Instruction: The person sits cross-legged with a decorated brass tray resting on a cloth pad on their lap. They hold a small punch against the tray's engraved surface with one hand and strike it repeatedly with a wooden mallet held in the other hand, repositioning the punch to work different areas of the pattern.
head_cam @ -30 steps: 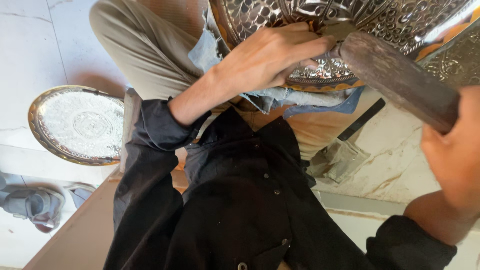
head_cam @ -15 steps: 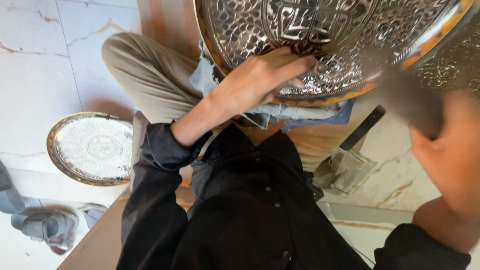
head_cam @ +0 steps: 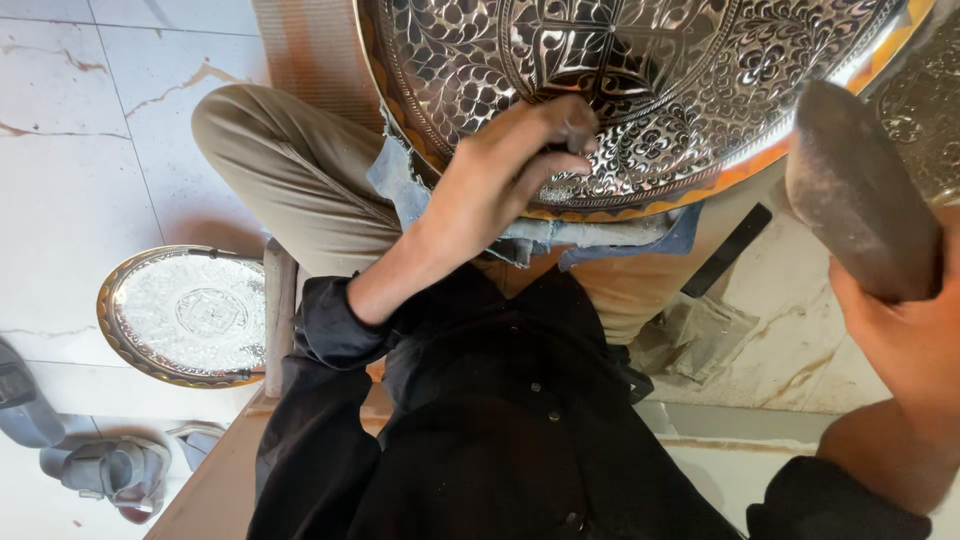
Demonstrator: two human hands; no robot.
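Note:
A large round engraved metal tray [head_cam: 660, 90] rests on my lap over a blue cloth [head_cam: 600, 238]. My left hand [head_cam: 500, 190] lies on the tray's lower part, with its fingers pinched on a small dark punch [head_cam: 577, 122] set against the pattern. At the right edge my right hand [head_cam: 900, 340] grips a thick brown wooden mallet [head_cam: 855, 190], held up beside the tray and apart from the punch. Both black sleeves are pushed back.
A smaller engraved round tray [head_cam: 185, 315] lies on the white tiled floor at the left, by a wooden plank [head_cam: 280, 300]. Grey sandals [head_cam: 105, 470] sit at the lower left. Another embossed metal piece [head_cam: 930, 100] shows at the upper right, and a dark flat tool [head_cam: 725, 250] lies by my knee.
The mallet, which lay against the punch by my left hand a second ago, has swung away to the right. My left hand stays on the tray. The view has tilted down.

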